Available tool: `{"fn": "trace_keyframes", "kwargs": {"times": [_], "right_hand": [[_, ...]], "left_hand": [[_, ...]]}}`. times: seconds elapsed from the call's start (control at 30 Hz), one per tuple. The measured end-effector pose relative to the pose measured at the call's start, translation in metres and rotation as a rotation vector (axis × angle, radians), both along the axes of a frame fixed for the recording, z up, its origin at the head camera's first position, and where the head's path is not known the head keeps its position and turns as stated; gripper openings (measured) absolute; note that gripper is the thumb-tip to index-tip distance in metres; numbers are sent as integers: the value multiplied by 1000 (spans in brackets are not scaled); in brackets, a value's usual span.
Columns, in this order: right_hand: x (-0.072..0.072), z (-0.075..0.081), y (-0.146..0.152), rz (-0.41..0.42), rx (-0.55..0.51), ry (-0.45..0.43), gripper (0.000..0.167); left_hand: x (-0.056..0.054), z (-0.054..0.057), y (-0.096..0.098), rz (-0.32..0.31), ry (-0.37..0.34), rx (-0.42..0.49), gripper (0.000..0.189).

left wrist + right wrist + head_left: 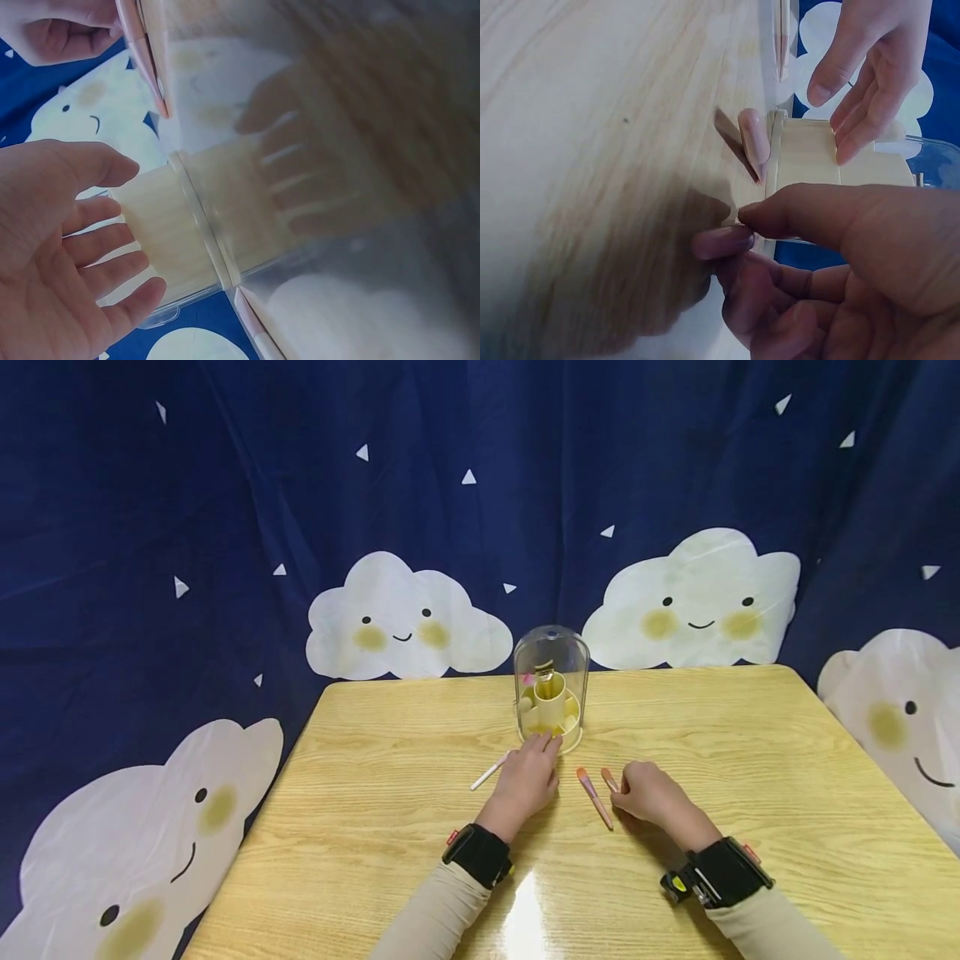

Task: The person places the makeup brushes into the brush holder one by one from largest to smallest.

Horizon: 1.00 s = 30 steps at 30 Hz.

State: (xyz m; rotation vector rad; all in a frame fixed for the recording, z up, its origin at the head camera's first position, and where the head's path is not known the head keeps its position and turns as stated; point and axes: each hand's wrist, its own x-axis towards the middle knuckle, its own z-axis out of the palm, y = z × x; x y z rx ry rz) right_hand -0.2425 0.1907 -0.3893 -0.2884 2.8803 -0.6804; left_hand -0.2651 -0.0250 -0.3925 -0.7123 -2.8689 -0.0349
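Observation:
A cream makeup organizer (551, 706) with a clear domed cover (552, 647) stands upright on the table. My left hand (527, 777) reaches to its front with fingers extended; in the left wrist view the fingertips are at the cream front, and whether they touch cannot be told. Between thumb and fingers, my right hand (656, 793) pinches a short makeup brush (610, 778), its handle end (724, 244) showing in the right wrist view. A second brush with orange bristles (595, 797) lies between the hands. Left of my left hand lies a white-handled brush (487, 773).
The light wooden table (375, 843) ends at a dark blue curtain (450, 410) printed with white clouds. Inside the organizer, a cylindrical cup (550, 693) and a small pink thing (528, 679) show through the cover.

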Motion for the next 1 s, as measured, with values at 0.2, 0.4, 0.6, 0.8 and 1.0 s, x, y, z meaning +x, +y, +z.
{"fn": "trace_keyframes", "kwargs": {"times": [0.2, 0.4, 0.6, 0.8, 1.0], "right_hand": [[-1, -1, 1, -7, -59, 83, 28], [-7, 7, 2, -28, -155, 292, 18], [-18, 19, 5, -90, -240, 399, 6], [-34, 27, 4, -73, -305, 490, 5], [-51, 32, -2, -38, -365, 533, 7]], "left_hand": [[-1, -3, 0, -12, 64, 6, 54], [-2, -3, 0, -13, 88, -2, 55], [-2, -2, 1, -19, 83, -5, 54], [-2, -1, 1, -27, 80, -18, 53], [-2, 1, -2, -37, 98, -19, 52]]}}
